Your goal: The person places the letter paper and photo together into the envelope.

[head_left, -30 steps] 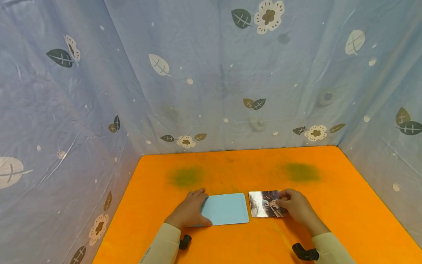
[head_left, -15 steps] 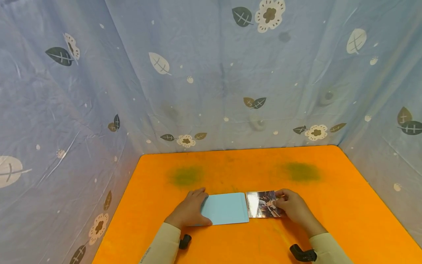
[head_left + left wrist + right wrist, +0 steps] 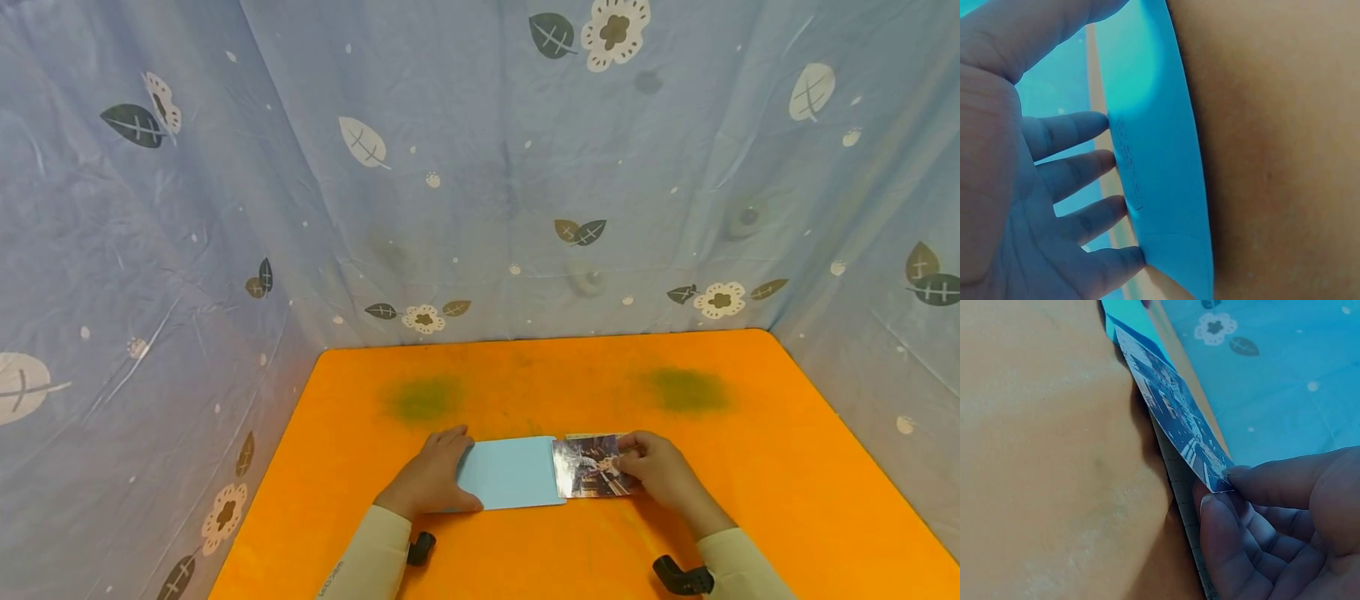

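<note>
A light blue envelope [image 3: 513, 473] lies flat on the orange table, its flap end to the right. My left hand [image 3: 435, 475] holds its left end, thumb at the near edge and fingertips at the far one. In the left wrist view, the fingertips touch the envelope [image 3: 1160, 156] along a line of small print. My right hand [image 3: 663, 467] pinches the right end of a glossy printed photo [image 3: 588, 468] between thumb and fingers. The photo's left edge overlaps the envelope's flap end. Beneath the photo [image 3: 1175, 415], a pale strip with dashed lines [image 3: 1182, 487] shows in the right wrist view.
The orange table [image 3: 525, 375] has two greenish smudges towards the back. Pale blue curtains [image 3: 480, 208] with leaf and flower prints rise behind it and on both sides. A black strap piece [image 3: 678, 577] is on the right wrist.
My right hand has moved left with the photo, closing the gap to the envelope until the photo overlaps its right end. The left hand and the envelope stay almost in place.
</note>
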The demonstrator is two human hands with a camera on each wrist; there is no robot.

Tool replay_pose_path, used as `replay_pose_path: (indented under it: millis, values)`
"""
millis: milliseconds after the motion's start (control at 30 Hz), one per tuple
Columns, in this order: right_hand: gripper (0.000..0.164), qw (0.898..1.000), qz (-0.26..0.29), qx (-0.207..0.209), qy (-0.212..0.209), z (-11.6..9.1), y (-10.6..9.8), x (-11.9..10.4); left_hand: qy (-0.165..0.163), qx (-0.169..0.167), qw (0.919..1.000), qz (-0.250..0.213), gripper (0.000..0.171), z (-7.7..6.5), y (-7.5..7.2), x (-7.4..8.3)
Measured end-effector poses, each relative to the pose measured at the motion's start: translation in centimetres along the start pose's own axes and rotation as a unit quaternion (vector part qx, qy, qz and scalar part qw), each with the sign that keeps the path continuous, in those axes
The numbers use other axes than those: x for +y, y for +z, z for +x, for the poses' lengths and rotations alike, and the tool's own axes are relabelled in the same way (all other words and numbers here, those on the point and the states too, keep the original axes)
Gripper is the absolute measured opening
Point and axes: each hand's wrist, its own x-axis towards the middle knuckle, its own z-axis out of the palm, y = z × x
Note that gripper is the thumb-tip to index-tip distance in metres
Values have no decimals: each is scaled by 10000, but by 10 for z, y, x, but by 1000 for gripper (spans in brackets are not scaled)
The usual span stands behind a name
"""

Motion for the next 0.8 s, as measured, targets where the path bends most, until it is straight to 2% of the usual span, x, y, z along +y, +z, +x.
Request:
replay_pose_path:
  millis: [200,800]
  values:
    - [27,9998,152,-135,0,-1,2,-2,-18,-24,10000,16,100,0,0,-1]
    - [26,9997,122,-231,10,-1,9,-3,-43,2,10000,-44,101,-1,2,-2]
